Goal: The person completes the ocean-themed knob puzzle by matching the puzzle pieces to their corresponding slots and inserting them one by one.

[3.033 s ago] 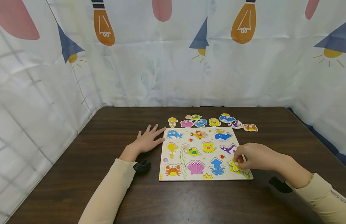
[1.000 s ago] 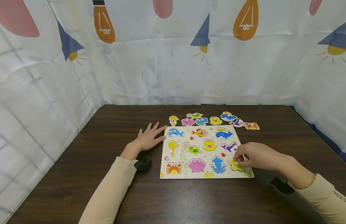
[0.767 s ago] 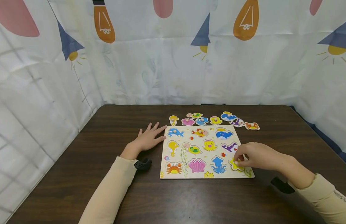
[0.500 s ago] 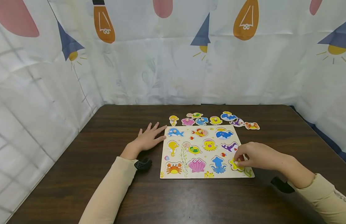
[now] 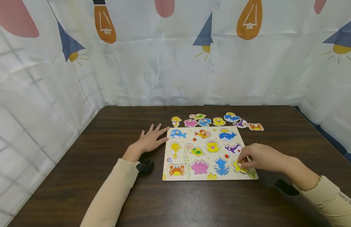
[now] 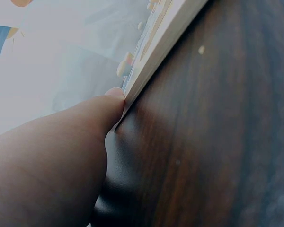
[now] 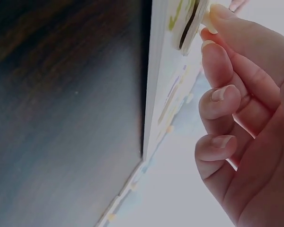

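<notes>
A pale wooden puzzle board (image 5: 207, 162) with sea-animal pictures lies on the brown table. My right hand (image 5: 259, 157) pinches the small knob of a yellow starfish puzzle piece (image 5: 240, 168) at the board's lower right. In the right wrist view the starfish piece (image 7: 193, 28) sits a little proud of the board, a dark gap under its edge, with thumb and forefinger on its knob. My left hand (image 5: 148, 142) lies flat with fingers spread, fingertips at the board's upper left edge. Its thumb (image 6: 114, 94) touches the board's side (image 6: 149, 71) in the left wrist view.
Behind the board lie loose knobbed pieces: a seahorse (image 5: 176, 121), a shell (image 5: 190, 123), a turtle (image 5: 198, 116), an octopus (image 5: 219, 121), a crab (image 5: 256, 127) and several others. A blue dolphin (image 5: 177, 134) and a fish (image 5: 203, 134) with knobs sit in the board's top row.
Since three seconds ago the starfish piece has turned and shifted slightly over its spot, still in my right hand's pinch. The left hand stays at the board's edge.
</notes>
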Motion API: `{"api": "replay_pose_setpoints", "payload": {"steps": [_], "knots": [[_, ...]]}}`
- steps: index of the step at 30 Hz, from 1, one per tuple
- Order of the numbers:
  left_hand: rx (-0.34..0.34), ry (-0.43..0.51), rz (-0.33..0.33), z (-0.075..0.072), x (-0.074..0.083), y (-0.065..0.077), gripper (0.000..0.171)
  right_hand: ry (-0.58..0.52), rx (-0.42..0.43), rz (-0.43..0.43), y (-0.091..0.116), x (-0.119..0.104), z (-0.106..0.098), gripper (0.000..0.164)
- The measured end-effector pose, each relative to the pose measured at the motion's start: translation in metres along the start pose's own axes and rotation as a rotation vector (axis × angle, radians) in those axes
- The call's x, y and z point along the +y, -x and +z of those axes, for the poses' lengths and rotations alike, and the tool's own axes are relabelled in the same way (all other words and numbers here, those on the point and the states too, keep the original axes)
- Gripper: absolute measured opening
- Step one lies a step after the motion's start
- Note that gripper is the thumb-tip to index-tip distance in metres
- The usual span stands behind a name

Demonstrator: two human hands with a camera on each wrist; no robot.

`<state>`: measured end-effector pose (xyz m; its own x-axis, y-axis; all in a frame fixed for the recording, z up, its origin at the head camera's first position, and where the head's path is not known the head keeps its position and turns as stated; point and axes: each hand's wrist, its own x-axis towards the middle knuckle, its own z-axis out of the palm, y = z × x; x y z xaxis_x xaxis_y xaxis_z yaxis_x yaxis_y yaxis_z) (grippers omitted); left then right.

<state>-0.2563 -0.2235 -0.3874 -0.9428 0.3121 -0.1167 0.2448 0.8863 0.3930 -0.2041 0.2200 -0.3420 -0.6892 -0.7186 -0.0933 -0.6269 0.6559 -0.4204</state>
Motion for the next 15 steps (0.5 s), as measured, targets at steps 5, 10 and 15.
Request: {"api": "replay_pose_setpoints", "payload": {"steps": [5, 10, 15], "knots": [[-0.001, 0.004, 0.000, 0.0003, 0.0004, 0.0004, 0.068, -0.019, 0.004, 0.002, -0.0008, 0.0004, 0.0000, 0.007], [-0.002, 0.005, 0.000, -0.0001, 0.0010, 0.0007, 0.068, -0.043, 0.009, 0.023, -0.0008, 0.0013, 0.0008, 0.008], [-0.004, 0.005, -0.005, -0.0007, 0.0017, 0.0006, 0.068, -0.080, 0.015, 0.041, 0.0001, 0.0018, 0.0016, 0.008]]}}
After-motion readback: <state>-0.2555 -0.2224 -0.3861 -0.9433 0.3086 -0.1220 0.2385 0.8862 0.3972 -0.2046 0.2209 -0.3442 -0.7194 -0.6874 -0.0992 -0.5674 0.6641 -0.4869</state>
